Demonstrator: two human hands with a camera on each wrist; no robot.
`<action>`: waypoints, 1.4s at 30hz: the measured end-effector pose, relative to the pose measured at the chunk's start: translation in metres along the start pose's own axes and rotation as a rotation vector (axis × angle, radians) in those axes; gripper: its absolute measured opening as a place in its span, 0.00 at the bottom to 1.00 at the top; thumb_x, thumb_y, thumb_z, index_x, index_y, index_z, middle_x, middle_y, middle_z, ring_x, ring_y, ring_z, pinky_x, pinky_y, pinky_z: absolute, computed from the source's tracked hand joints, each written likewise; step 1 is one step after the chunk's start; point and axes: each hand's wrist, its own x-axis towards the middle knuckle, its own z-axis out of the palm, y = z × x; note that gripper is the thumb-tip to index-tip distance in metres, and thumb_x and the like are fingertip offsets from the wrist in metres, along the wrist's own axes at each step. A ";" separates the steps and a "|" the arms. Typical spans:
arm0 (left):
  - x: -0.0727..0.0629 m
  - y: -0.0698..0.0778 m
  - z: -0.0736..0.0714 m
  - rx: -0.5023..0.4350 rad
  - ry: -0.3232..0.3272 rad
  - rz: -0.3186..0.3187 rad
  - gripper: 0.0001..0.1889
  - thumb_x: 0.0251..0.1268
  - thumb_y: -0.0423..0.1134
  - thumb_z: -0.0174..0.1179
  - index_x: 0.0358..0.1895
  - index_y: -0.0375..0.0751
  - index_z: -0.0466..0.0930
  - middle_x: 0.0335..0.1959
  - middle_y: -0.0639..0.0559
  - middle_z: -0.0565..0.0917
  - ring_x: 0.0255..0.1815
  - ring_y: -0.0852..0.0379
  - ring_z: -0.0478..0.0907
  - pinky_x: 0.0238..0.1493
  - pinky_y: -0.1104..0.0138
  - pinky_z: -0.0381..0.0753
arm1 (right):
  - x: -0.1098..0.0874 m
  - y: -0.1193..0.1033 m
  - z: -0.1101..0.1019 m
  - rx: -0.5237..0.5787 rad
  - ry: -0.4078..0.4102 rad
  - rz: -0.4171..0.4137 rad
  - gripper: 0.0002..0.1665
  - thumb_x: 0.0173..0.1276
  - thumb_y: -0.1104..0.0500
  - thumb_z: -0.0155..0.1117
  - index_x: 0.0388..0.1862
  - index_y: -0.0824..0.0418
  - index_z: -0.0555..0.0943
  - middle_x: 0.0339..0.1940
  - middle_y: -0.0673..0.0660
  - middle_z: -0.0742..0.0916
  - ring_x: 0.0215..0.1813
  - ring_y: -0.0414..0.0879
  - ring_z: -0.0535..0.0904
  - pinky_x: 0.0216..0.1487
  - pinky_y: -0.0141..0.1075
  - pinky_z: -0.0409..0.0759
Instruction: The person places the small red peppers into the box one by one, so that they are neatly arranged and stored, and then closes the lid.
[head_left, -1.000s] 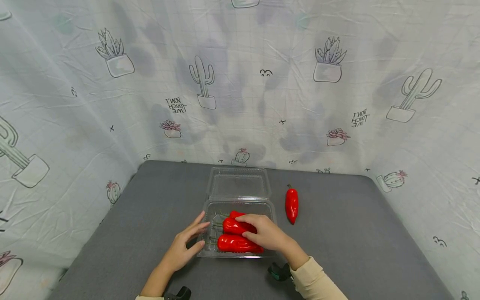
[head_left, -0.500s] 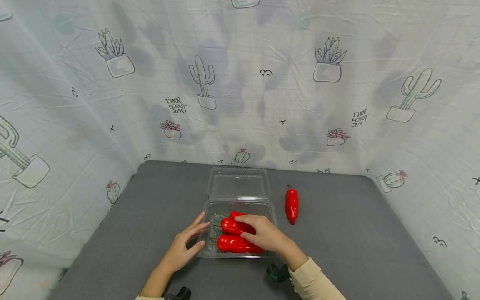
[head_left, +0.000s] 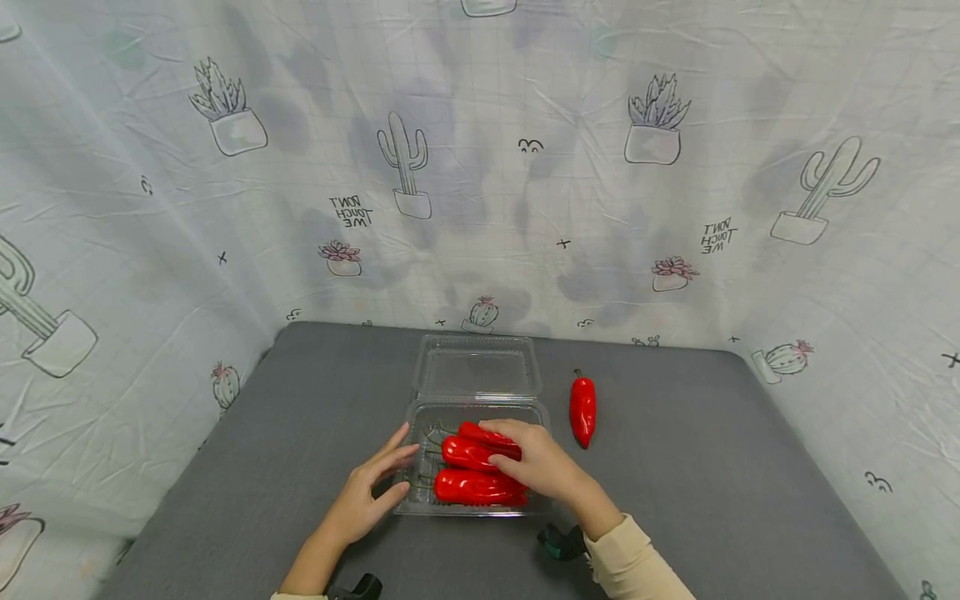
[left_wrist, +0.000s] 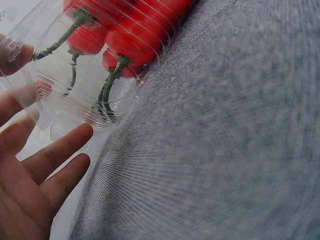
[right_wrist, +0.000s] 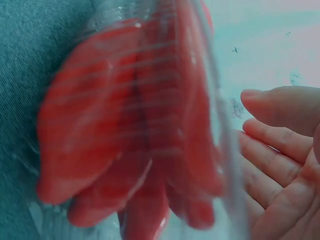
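Observation:
A clear plastic clamshell box [head_left: 536, 510] lies on the table with its lid [head_left: 477, 368] folded back. Inside are several red peppers, stems to the left: a front pepper [head_left: 476, 487], a middle pepper [head_left: 467, 454] and a back pepper [head_left: 480, 433]. My left hand [head_left: 362, 498], fingers spread and nearly straight, rests at the box's left side; in the left wrist view green stems [left_wrist: 114, 82] show through the plastic. Over the right ends of the peppers hovers my right hand [head_left: 546, 465], fingers loosely extended. Nothing shows in its grasp in the right wrist view; whether it touches a pepper I cannot tell.
One more red pepper [head_left: 582, 412] lies on the grey tabletop [head_left: 675, 467], right of the box, stem pointing away. A white cloth printed with cacti [head_left: 480, 167] hangs behind the table and along both sides. A dark wrist strap [head_left: 561, 542] sits below the right hand.
My right hand has loosened from the middle pepper and shifted slightly right and back. That pepper has slid a little left, and more of the back pepper shows. The left hand stays put.

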 end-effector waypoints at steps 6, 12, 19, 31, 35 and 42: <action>0.001 0.001 0.000 -0.001 0.005 0.019 0.25 0.58 0.24 0.59 0.62 0.30 0.71 0.70 0.28 0.60 0.54 0.45 0.79 0.54 0.69 0.79 | -0.004 0.003 -0.009 0.025 0.039 0.045 0.28 0.62 0.61 0.66 0.63 0.60 0.75 0.60 0.58 0.81 0.63 0.50 0.75 0.60 0.48 0.76; 0.000 -0.002 0.000 -0.007 0.009 0.016 0.26 0.58 0.24 0.60 0.62 0.32 0.71 0.71 0.31 0.60 0.56 0.50 0.78 0.54 0.70 0.78 | -0.008 0.011 -0.021 0.010 0.150 0.031 0.28 0.61 0.63 0.67 0.61 0.62 0.75 0.59 0.58 0.82 0.62 0.53 0.76 0.59 0.49 0.76; 0.002 0.010 -0.002 -0.003 0.005 0.002 0.25 0.58 0.23 0.58 0.62 0.29 0.71 0.70 0.28 0.60 0.55 0.48 0.79 0.54 0.70 0.78 | -0.016 0.027 -0.032 0.064 0.266 0.077 0.29 0.60 0.64 0.68 0.62 0.63 0.74 0.59 0.64 0.81 0.60 0.57 0.77 0.58 0.53 0.75; 0.009 0.036 -0.009 -0.024 0.004 0.019 0.23 0.58 0.22 0.58 0.59 0.25 0.71 0.67 0.23 0.61 0.53 0.48 0.80 0.53 0.69 0.79 | -0.030 0.061 -0.040 0.051 0.498 0.200 0.29 0.58 0.66 0.68 0.60 0.64 0.76 0.57 0.63 0.82 0.58 0.59 0.78 0.57 0.52 0.76; 0.006 0.025 -0.006 -0.021 0.009 0.011 0.24 0.58 0.23 0.58 0.60 0.26 0.71 0.68 0.25 0.60 0.53 0.46 0.80 0.54 0.70 0.79 | -0.034 0.076 -0.039 0.075 0.549 0.252 0.28 0.58 0.66 0.68 0.60 0.66 0.76 0.57 0.66 0.81 0.58 0.61 0.77 0.57 0.53 0.75; 0.001 0.001 0.000 0.009 -0.003 0.008 0.25 0.58 0.23 0.58 0.61 0.29 0.70 0.69 0.26 0.59 0.54 0.48 0.80 0.54 0.70 0.79 | -0.040 0.094 -0.041 0.122 0.580 0.330 0.30 0.60 0.66 0.67 0.62 0.70 0.72 0.60 0.71 0.78 0.60 0.65 0.75 0.58 0.55 0.74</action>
